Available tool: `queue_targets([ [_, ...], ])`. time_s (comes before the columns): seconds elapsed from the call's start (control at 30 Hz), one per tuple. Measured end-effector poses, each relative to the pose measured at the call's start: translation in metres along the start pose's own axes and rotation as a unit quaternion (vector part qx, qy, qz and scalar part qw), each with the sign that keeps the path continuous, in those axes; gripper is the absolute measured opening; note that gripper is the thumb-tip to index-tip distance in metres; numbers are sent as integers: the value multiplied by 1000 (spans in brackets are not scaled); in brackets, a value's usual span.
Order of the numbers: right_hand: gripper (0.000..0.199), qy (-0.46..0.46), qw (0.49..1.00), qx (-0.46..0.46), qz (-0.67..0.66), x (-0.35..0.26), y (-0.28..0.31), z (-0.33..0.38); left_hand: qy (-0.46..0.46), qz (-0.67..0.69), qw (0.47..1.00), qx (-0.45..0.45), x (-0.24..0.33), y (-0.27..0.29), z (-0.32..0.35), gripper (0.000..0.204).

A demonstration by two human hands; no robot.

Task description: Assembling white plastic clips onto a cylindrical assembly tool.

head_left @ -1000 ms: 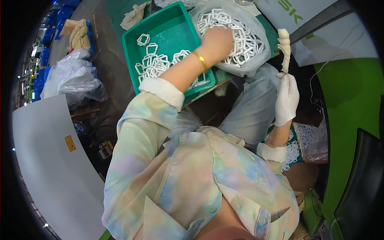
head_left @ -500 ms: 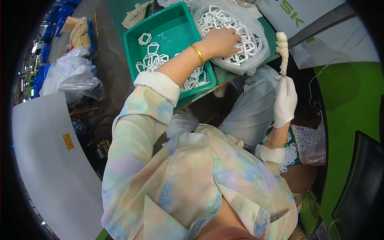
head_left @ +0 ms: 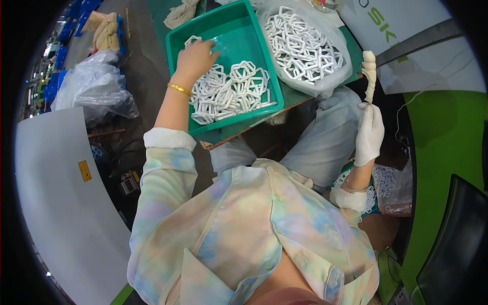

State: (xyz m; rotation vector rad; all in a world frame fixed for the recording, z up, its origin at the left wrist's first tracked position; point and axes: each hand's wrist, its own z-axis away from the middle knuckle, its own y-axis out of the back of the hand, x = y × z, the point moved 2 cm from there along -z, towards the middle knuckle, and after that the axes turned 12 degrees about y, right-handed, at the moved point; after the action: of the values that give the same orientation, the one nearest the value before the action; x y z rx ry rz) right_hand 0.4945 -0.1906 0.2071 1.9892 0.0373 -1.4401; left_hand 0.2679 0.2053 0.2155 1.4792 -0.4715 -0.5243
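Note:
My bare left hand (head_left: 195, 62), a gold bangle at its wrist, is over the left side of a green plastic tray (head_left: 274, 109). Its fingers are bent and spread, with the thumb apart, touching or just above a white frame-shaped ring at the far left. A heap of white angular plastic rings (head_left: 231, 87) fills the near part of the tray. Off to the right, my white-gloved right hand (head_left: 370, 133) pinches the lower end of a cream-coloured, ridged stick-like piece (head_left: 369, 76), held upright. Its kind does not show.
An open clear plastic bag (head_left: 319, 87) of similar white rings stands right of the tray on a green tabletop. Beige cloth (head_left: 180, 13) lies beyond the tray. More rings (head_left: 386, 179) are low at the right, and a grey panel (head_left: 71, 178) curves along the left.
My left hand has moved left from the bag of rings to the far left of the tray, uncovering the ring heaps. The right hand still holds the cream piece, with hardly any shift.

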Motion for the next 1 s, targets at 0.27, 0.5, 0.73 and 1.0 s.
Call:
queue_targets([
  [0.27,29,39,998,-30,-43,-16,-28,-4,-36,128,989,62,7,-67,55,42],
  [0.5,29,52,997,-42,-49,-40,-34,-4,-65,352,929,-92,6,-42,37,36],
  [0.73,27,29,998,-60,-14,-40,-35,2,-52,209,976,-9,5,-43,-1,46],
  [1.0,29,60,997,-38,-24,-39,-34,5,-57,180,976,-107,25,-59,-37,47],
])
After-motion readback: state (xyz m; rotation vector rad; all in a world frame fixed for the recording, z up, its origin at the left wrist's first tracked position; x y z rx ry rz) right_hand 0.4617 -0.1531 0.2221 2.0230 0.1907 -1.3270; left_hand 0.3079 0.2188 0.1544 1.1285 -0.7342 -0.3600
